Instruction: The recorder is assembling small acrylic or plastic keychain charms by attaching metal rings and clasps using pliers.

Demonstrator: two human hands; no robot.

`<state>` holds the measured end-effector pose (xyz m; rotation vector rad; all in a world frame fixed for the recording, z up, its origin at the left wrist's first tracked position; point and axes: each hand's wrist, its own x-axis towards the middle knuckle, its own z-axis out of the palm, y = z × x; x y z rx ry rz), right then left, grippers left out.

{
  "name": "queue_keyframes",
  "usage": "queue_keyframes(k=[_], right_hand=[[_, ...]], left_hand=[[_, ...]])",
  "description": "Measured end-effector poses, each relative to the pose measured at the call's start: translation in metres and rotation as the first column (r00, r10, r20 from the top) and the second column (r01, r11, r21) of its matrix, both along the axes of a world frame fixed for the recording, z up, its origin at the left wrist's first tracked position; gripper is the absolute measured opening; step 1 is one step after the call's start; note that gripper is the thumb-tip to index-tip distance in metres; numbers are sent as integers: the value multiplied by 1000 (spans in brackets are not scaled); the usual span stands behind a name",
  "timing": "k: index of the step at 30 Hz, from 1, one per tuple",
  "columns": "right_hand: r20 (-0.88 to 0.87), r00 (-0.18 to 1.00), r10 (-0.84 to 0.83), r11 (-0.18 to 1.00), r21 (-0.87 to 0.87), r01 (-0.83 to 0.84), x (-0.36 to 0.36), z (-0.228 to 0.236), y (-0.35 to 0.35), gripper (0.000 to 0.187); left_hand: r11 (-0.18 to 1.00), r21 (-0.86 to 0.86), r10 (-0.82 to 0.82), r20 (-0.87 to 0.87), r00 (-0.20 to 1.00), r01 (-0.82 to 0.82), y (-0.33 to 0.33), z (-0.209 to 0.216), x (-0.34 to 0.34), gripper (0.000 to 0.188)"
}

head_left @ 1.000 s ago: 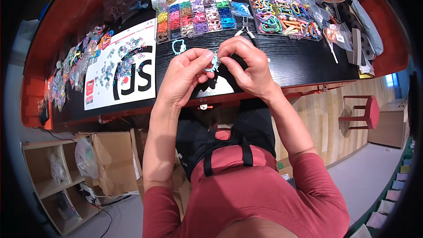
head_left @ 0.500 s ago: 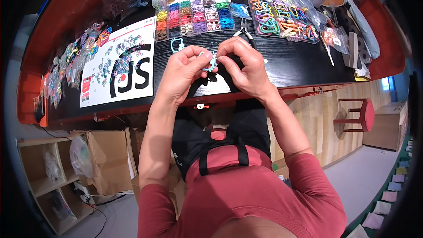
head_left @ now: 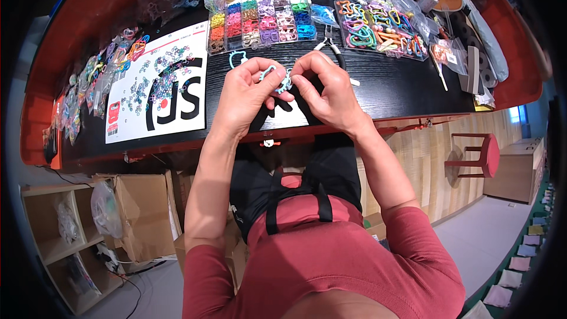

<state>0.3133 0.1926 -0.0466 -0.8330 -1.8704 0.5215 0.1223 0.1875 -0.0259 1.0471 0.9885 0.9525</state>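
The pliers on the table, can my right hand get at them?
Probably yes: the pliers lie just beyond your right hand with nothing seen between, though it seems busy at the pale blue piece.

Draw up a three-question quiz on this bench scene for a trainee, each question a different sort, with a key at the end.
1. Multiple choice. What colour is the small piece in the left hand?
A) red
B) light blue
C) yellow

2. True or false. The pliers lie on the black tabletop, beyond the right hand.

3. Short answer. What lies scattered over the white sheet, to the left of the hands?

Key
1: B, light blue.
2: True; neither hand is on them.
3: Many small rings in mixed colours.
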Motion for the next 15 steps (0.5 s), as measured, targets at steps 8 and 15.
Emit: queue_keyframes(k=[8,15], right_hand=[[14,1000,11,1000,12,-11,6,2,0,11],[-35,999,23,1000,-1,-23,-6,-8,-2,11]], left_hand=[[1000,24,-8,39,999,7,2,-6,5,29],[999,6,53,2,999,-53,-7,-11,-1,31]])
